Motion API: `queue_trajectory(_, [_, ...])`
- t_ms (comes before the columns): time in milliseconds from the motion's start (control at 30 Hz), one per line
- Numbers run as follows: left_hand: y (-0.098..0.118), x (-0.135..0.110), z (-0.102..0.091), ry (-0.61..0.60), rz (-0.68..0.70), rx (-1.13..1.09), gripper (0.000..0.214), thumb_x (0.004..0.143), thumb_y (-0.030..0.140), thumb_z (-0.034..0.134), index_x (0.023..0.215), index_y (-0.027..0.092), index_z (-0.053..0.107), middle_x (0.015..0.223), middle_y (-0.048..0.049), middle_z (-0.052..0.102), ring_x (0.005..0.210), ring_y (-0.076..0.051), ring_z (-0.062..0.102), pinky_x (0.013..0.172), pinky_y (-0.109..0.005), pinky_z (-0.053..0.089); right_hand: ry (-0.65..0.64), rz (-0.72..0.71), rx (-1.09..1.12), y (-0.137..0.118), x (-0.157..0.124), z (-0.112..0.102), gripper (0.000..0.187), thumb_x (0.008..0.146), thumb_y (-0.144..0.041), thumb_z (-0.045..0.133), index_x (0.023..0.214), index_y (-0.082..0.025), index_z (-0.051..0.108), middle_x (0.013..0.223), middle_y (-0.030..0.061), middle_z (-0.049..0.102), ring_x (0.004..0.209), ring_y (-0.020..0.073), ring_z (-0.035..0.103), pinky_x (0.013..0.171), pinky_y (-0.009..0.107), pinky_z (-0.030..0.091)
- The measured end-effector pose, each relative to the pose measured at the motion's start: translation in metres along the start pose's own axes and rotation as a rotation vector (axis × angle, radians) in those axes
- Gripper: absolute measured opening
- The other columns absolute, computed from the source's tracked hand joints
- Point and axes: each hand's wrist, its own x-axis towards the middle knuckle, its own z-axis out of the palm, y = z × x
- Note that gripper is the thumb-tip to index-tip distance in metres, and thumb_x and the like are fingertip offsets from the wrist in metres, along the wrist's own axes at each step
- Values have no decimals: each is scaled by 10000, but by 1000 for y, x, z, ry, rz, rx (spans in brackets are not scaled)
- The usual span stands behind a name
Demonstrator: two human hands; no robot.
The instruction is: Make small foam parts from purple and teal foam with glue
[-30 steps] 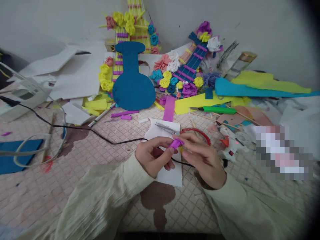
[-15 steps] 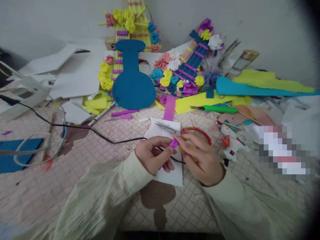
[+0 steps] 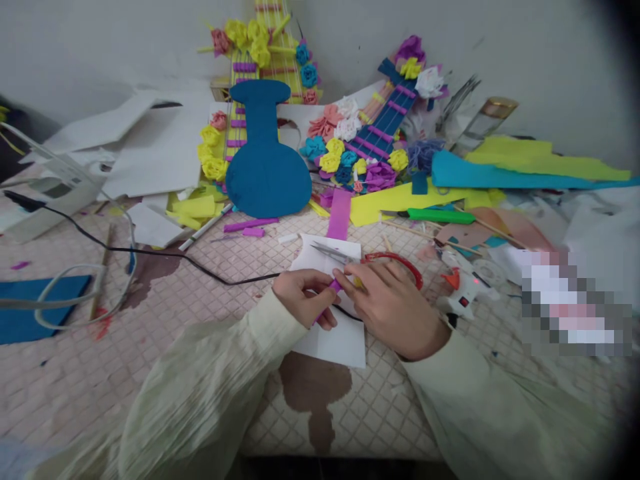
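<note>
My left hand [image 3: 305,297] and my right hand [image 3: 387,303] meet over a white sheet of paper [image 3: 340,337] on the quilted surface. Both pinch a small purple foam piece [image 3: 334,287] between their fingertips, and most of it is hidden by the fingers. Scissors with red handles [image 3: 395,259] lie just beyond my right hand, blades pointing left. A black cable [image 3: 150,253] runs under my hands.
A blue guitar-shaped cutout [image 3: 265,160] leans at the back among two decorated paper guitars with foam flowers [image 3: 345,143]. A white glue gun [image 3: 465,293] lies to the right. A green-handled cutter [image 3: 435,216], foam sheets and purple strips [image 3: 340,213] are scattered behind.
Both hands have drawn closer together and dropped slightly toward the paper. The purple piece shows less now, covered more by the fingers.
</note>
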Motion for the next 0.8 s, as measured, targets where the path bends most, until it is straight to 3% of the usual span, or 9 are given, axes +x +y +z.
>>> queue_trajectory(100, [-3,2,-2,-2,44,-1,75,698,126,541,756,93,576,576,7,601,337,-61,529,321,-153,424,37,58,87,2,-3,2,357,831,-120,385,1144,-145,554,1002,116,583,847,232,523,703,393,422])
queue_trajectory(233, [-10,1,-2,2,207,-21,157,684,206,589,796,95,598,623,-21,628,380,-71,541,352,-168,439,205,316,560,6,-8,0,372,822,-122,402,1171,-149,530,995,104,571,914,197,531,767,358,448])
queue_trajectory(333, [-14,-1,0,-2,302,-38,180,689,209,589,833,100,597,643,-29,636,409,-73,548,370,-166,435,239,535,916,6,-8,-4,280,827,-205,456,1064,-188,604,916,54,610,862,162,561,736,307,467])
queue_trajectory(467, [-16,-4,2,-31,382,19,175,711,211,577,851,110,605,643,-26,635,429,-71,548,396,-169,445,224,760,1222,3,-5,-7,202,789,-329,532,849,-209,683,759,17,651,665,124,581,580,250,478])
queue_trajectory(567, [-16,-4,0,-51,484,184,185,738,215,553,874,111,623,570,-21,619,439,-87,554,411,-183,449,191,773,1321,1,-4,-6,185,756,-356,572,759,-214,691,650,-2,641,613,117,575,534,230,471])
queue_trajectory(667, [-16,-4,-2,-29,605,349,196,749,217,541,883,108,634,588,-46,642,448,-101,560,415,-198,450,183,729,1277,-2,-5,-3,159,758,-334,577,754,-215,682,680,0,650,671,130,590,572,240,480])
queue_trajectory(800, [-17,-4,-2,-14,704,421,195,764,188,520,904,100,623,629,-53,650,465,-94,568,428,-188,455,330,607,1043,-7,-6,-2,99,771,-228,567,765,-199,662,754,11,661,751,135,599,673,262,484])
